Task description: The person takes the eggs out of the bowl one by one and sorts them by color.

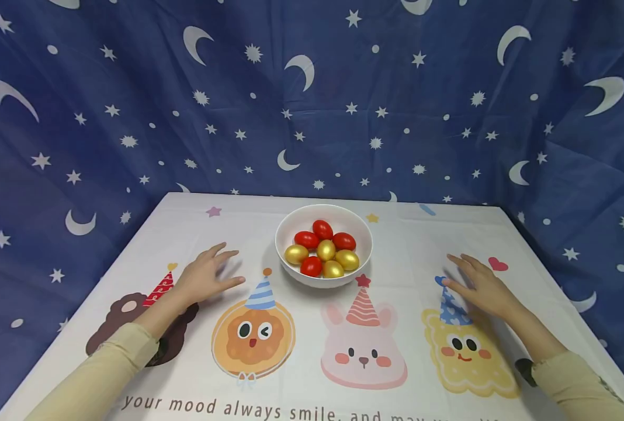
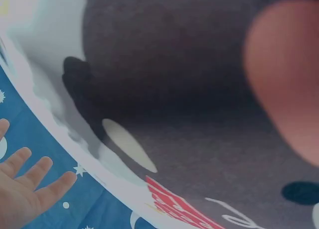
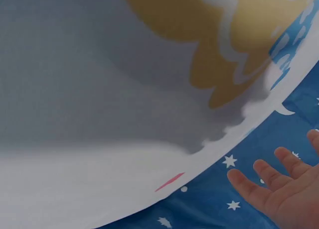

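Observation:
A white bowl [image 1: 323, 282] stands on the table toward its far side. Inside it lie several red eggs [image 1: 322, 229] and several gold eggs [image 1: 296, 254], all smooth and shiny. To the left of the bowl is my left hand [image 1: 203, 278], fingers spread and holding nothing. My right hand [image 1: 481, 285] is farther off, to the bowl's right, its fingers extended and nothing in it. In the left wrist view the spread fingers [image 2: 42, 167] show at the lower left. The right wrist view has similar straight fingers [image 3: 279, 179] at the lower right.
A white tablecloth [image 1: 301, 397] printed with cartoon faces and lettering covers the table. Behind it and along both sides hangs a dark blue curtain [image 1: 343, 164] with white moons and stars. The table's far edge runs just behind the bowl.

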Motion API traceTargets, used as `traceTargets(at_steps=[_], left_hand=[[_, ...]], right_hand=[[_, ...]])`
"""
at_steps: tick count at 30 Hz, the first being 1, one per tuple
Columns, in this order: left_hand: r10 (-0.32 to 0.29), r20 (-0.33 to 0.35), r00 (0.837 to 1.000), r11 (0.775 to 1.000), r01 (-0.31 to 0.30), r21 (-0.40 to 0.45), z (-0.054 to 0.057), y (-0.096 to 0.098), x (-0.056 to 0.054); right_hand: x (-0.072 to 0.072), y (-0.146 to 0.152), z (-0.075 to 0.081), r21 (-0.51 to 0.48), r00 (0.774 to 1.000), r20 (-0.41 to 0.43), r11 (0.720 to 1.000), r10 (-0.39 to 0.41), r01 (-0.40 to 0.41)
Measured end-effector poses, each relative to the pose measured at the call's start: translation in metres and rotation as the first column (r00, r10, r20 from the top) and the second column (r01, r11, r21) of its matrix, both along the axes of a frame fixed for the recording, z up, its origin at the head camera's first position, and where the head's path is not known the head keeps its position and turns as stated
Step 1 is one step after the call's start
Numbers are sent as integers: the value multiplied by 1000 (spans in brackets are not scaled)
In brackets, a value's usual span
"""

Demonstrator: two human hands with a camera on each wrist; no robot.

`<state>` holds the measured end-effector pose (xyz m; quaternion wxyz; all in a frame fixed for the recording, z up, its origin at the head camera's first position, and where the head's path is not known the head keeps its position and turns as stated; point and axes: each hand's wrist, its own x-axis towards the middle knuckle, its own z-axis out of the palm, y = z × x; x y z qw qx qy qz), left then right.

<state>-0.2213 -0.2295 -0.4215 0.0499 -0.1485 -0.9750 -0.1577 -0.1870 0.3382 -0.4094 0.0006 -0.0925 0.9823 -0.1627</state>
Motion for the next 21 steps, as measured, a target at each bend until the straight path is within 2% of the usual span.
traceTargets(at_steps=[6,11,17,21], left_hand=[[-18,-11,1000,999,19,32,4,5,2],[-30,-18,999,997,31,64,6,9,3],[-16,-20,1000,993,18,121,7,14,3],[-5,-5,1000,987,6,159,9,16,2]], right_hand=[[1,-2,5,-59,999,-31,998,19,-21],[0,-6,9,-125,999,-52,992,0,-7],[1,-14,14,-152,998,-50,988,-28,20],[1,-21,18,-160,996,-87,987,-30,16]])
